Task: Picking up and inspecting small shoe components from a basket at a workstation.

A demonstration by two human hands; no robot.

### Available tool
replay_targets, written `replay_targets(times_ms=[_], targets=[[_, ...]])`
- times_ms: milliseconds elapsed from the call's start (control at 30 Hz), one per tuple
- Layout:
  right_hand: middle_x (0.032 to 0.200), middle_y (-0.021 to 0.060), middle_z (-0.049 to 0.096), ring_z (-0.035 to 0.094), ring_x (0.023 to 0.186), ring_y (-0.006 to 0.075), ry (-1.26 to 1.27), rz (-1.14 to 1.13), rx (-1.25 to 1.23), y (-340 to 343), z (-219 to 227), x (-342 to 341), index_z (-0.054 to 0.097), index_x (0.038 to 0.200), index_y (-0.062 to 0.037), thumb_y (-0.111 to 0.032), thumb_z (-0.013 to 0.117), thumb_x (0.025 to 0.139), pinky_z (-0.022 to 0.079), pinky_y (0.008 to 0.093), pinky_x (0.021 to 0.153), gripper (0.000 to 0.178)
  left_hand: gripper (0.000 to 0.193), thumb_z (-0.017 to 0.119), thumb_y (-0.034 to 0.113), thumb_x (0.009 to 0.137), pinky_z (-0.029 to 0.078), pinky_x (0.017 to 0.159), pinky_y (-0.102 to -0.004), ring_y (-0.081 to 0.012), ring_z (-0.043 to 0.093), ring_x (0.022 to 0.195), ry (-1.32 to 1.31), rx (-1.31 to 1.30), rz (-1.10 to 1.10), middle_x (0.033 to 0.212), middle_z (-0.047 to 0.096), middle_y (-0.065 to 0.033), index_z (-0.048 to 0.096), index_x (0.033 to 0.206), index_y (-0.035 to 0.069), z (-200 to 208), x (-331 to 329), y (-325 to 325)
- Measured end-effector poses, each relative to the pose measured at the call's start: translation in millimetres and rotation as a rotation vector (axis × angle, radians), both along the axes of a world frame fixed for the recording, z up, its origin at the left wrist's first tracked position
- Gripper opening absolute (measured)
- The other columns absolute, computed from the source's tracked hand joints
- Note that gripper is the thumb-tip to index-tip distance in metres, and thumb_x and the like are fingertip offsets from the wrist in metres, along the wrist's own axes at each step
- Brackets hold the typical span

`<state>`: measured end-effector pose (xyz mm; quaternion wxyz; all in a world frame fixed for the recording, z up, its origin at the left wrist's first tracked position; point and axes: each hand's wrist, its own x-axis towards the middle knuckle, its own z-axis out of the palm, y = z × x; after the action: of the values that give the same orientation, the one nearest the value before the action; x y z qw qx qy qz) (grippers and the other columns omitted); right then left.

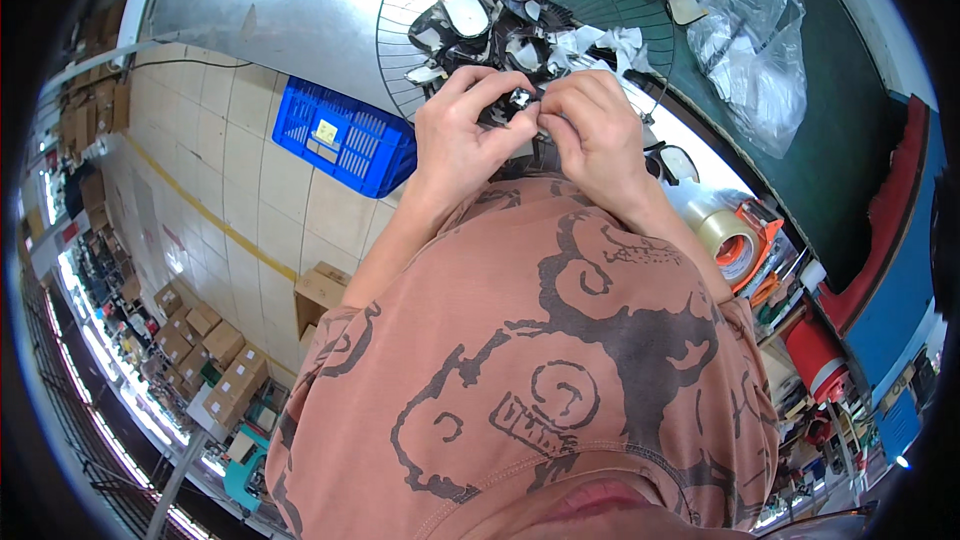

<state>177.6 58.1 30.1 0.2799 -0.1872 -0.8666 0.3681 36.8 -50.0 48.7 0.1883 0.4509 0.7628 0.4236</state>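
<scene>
In front of my chest, my left hand (465, 128) pinches a small black piece with a white patch (520, 97); its exact kind is not clear. My right hand (597, 130) meets it from the other side, its thumb and fingers pressed together at the piece's edge. What lies between those right fingertips is hidden. Just beyond both hands spreads a round black wire rack (385, 30), heaped with black parts. Among them are rounded pale pads (466, 14) and crumpled white scraps (625, 45).
A clear plastic bag (755, 60) lies on the dark green table (835, 140) to the right. Near my right forearm are a tape roll (725, 245) and orange-handled tools (765, 285). A blue crate (345, 135) stands on the tiled floor at left, with cardboard boxes (235, 380) farther off.
</scene>
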Motion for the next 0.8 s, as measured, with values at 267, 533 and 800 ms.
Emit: replay_targets(times_ms=[267,533,800], targets=[[0.064,0.0048,0.06,0.058,0.058,0.009,0.176,-0.359,-0.598,12.5,-15.7,-7.8,0.055,0.094,-0.0004,-0.008,0.055,0.097,0.046,0.0247,0.056,0.008,0.021,0.075,0.007,0.07,0.054,0.073,-0.0316,-0.0219,0.068,0.083,0.069,0.073,-0.138,0.094,0.066,-0.0094,0.072,0.091,0.006,-6.1,27.4,-4.9],[0.091,0.0099,0.066,0.062,0.089,0.023,-0.226,-0.246,0.157,79.9,-29.7,-11.3,0.066,0.087,-0.0059,-0.013,0.067,0.087,0.049,0.0325,0.071,0.007,0.019,0.071,0.004,0.074,0.051,0.076,-0.0296,-0.0202,0.065,0.087,0.044,0.083,-0.074,0.098,0.066,-0.0103,0.071,0.093,0.003,4.2,-8.2,-2.8],[0.099,0.0107,0.062,0.062,0.087,0.0306,-0.658,-0.143,-0.338,61.5,-12.5,-12.7,0.065,0.094,-0.0072,-0.013,0.066,0.084,0.05,0.0398,0.075,0.012,0.023,0.068,0.005,0.075,0.048,0.082,-0.0279,-0.0185,0.063,0.091,-0.162,0.084,0.082,0.096,0.067,-0.0092,0.071,0.097,0.003,-8.8,-34.1,-10.2]])
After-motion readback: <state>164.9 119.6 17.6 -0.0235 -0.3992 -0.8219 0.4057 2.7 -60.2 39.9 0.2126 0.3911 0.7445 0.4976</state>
